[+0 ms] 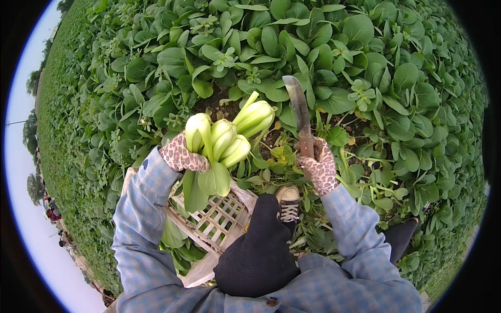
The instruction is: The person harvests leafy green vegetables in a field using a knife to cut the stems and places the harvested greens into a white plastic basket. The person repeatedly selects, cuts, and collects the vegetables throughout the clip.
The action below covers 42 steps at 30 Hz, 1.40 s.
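Observation:
Several cut bok choy heads are bunched in my left hand, which wears a leopard-print glove. Their pale stem ends point up and away from me, and a few green leaves hang below the fingers. My right hand, in a matching glove, grips the wooden handle of a knife with a worn metal blade. The blade stands upward, its tip turned left, apart from the bunch. Under my left forearm sits a pale plastic crate with lattice sides and green leaves inside.
Dense growing bok choy spreads ahead and to both sides. Cut leaves and stems litter the soil right of my knife hand. My black-clad knee and laced shoe are beside the crate. Distant people show at the far left.

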Each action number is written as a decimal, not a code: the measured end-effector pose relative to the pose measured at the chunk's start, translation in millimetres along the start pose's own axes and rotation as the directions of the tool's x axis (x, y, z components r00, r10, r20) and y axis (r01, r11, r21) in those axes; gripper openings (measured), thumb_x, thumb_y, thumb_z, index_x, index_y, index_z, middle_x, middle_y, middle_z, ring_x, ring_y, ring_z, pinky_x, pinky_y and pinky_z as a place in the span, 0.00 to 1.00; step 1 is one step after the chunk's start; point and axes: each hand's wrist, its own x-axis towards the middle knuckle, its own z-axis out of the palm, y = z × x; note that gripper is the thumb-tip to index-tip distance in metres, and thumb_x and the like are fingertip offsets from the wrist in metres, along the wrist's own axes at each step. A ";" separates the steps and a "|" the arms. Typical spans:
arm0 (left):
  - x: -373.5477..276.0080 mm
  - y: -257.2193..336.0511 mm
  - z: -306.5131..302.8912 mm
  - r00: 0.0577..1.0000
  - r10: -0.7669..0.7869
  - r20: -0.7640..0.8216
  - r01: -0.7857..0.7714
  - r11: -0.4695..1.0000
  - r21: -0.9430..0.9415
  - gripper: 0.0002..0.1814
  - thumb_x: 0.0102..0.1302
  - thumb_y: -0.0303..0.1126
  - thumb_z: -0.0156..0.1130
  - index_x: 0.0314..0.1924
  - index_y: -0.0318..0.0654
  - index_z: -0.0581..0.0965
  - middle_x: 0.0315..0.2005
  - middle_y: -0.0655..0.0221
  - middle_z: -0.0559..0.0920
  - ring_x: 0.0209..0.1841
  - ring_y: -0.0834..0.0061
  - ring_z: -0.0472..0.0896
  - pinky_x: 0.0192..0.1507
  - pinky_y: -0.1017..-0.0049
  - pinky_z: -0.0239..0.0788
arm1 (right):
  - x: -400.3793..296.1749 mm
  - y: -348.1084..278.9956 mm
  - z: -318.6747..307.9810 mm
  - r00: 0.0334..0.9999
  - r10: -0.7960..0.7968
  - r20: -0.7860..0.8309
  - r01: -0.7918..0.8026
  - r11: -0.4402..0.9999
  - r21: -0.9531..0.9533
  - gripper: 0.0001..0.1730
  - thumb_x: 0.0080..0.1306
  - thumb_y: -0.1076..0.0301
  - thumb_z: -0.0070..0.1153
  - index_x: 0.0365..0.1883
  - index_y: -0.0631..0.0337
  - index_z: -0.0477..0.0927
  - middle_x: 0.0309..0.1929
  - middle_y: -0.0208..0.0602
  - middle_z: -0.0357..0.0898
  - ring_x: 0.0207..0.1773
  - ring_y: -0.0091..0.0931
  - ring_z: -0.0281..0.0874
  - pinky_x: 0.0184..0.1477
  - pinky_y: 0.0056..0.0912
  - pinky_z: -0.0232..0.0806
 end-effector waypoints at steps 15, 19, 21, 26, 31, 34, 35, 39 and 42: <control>10.7 64.5 142.4 0.977 0.211 0.013 -0.205 0.960 -0.190 0.46 0.44 0.30 0.77 0.65 0.40 0.66 0.58 0.62 0.74 0.60 0.65 0.72 0.64 0.63 0.62 | -133.0 -150.6 -36.9 0.959 -0.276 -0.065 0.253 0.937 -0.243 0.28 0.53 0.70 0.69 0.53 0.62 0.75 0.43 0.35 0.80 0.42 0.23 0.79 0.44 0.26 0.72; -9.4 99.8 176.6 0.895 0.271 -0.355 -0.188 0.949 0.251 0.35 0.50 0.28 0.72 0.59 0.37 0.70 0.50 0.62 0.79 0.51 0.68 0.79 0.55 0.67 0.71 | -157.8 -142.0 -41.6 0.947 -0.293 -0.132 0.246 0.926 -0.285 0.24 0.55 0.72 0.66 0.50 0.62 0.77 0.34 0.29 0.80 0.25 0.16 0.74 0.24 0.19 0.68; -6.5 126.6 230.1 0.866 0.281 -0.413 -0.099 0.907 0.410 0.31 0.55 0.30 0.69 0.59 0.36 0.70 0.48 0.64 0.80 0.49 0.73 0.79 0.53 0.71 0.72 | -173.5 -144.3 -33.0 0.945 -0.313 -0.095 0.302 0.946 -0.116 0.23 0.55 0.71 0.66 0.50 0.63 0.77 0.34 0.30 0.80 0.26 0.17 0.74 0.24 0.20 0.68; 7.3 105.0 287.6 0.827 0.560 -0.054 -0.485 0.759 0.434 0.51 0.43 0.33 0.79 0.66 0.38 0.60 0.60 0.62 0.70 0.59 0.71 0.71 0.60 0.70 0.65 | -194.8 -135.6 -0.3 0.945 -0.283 -0.164 0.295 0.954 0.059 0.19 0.56 0.71 0.66 0.45 0.65 0.77 0.34 0.33 0.81 0.28 0.21 0.77 0.29 0.25 0.72; -10.1 98.8 286.7 0.889 0.436 -0.140 -0.382 0.875 0.297 0.49 0.42 0.29 0.78 0.65 0.38 0.62 0.55 0.64 0.76 0.58 0.71 0.74 0.60 0.69 0.66 | -229.9 -162.3 -12.4 0.976 -0.218 -0.013 0.205 0.932 -0.298 0.22 0.53 0.73 0.67 0.46 0.64 0.76 0.35 0.32 0.80 0.29 0.19 0.76 0.30 0.24 0.71; -18.8 109.5 280.9 0.909 0.400 -0.120 -0.331 0.866 0.376 0.48 0.42 0.29 0.78 0.64 0.39 0.63 0.54 0.64 0.76 0.58 0.70 0.74 0.61 0.69 0.66 | -234.3 -164.2 -22.8 0.931 -0.361 0.047 0.338 0.808 -0.483 0.24 0.52 0.74 0.68 0.47 0.64 0.76 0.35 0.31 0.80 0.30 0.19 0.76 0.32 0.24 0.71; -21.4 116.1 284.2 0.911 0.393 -0.126 -0.318 0.862 0.394 0.48 0.42 0.29 0.78 0.64 0.39 0.63 0.54 0.64 0.76 0.58 0.70 0.74 0.61 0.69 0.66 | -229.5 -159.2 -30.7 0.894 -0.442 0.070 0.407 0.737 -0.540 0.24 0.51 0.75 0.68 0.48 0.63 0.76 0.35 0.30 0.80 0.31 0.19 0.76 0.33 0.24 0.71; -25.1 126.9 291.6 0.925 0.359 -0.125 -0.291 0.881 0.374 0.47 0.42 0.28 0.78 0.64 0.39 0.64 0.54 0.64 0.77 0.57 0.71 0.75 0.61 0.69 0.66 | -234.1 -173.0 -29.1 0.886 -0.463 0.007 0.184 0.339 -0.923 0.26 0.57 0.57 0.63 0.52 0.59 0.74 0.39 0.40 0.79 0.42 0.30 0.78 0.46 0.36 0.73; -24.9 131.4 299.4 0.937 0.335 -0.099 -0.272 0.877 0.396 0.45 0.42 0.30 0.78 0.62 0.39 0.67 0.52 0.64 0.78 0.54 0.71 0.76 0.58 0.69 0.68 | -249.8 -202.9 -23.9 0.870 -0.481 0.103 0.194 0.144 -0.970 0.16 0.60 0.61 0.60 0.44 0.56 0.77 0.38 0.37 0.79 0.39 0.31 0.79 0.45 0.37 0.74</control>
